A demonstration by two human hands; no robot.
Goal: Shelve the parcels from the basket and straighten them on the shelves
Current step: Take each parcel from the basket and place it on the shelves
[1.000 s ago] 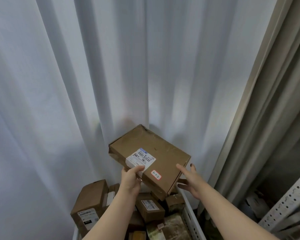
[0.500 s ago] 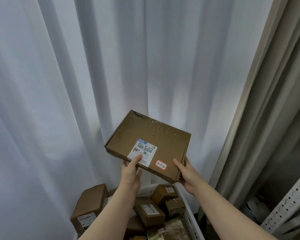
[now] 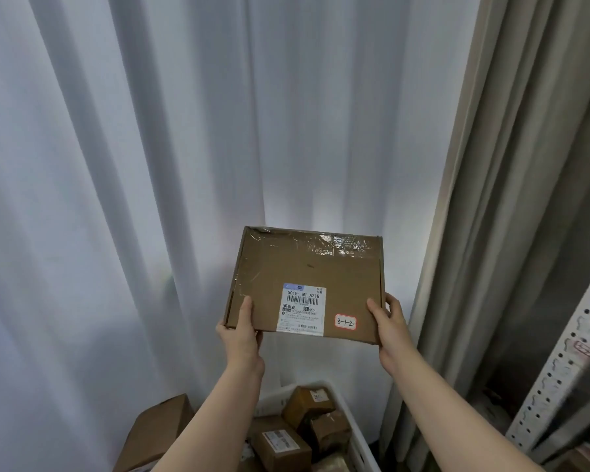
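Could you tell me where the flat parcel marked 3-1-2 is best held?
Take the flat parcel low on its side edges, one hand from each side, thumbs on its face, as the left hand and right hand do. It is wide and thin, so this likely keeps it level.

White pleated curtain (image 3: 150, 165) across the back; beige curtain (image 3: 508, 199) at right

We see soft light glowing through the white curtain (image 3: 150, 131), brightest just above the parcel (image 3: 307, 267). Its tape (image 3: 324, 245) glints along the top edge. Right of the parcel the drape (image 3: 491, 199) and rack (image 3: 559, 369) sit dim, the rack smeared and bowed. Below the parcel, the basket (image 3: 356, 441) lies shaded.
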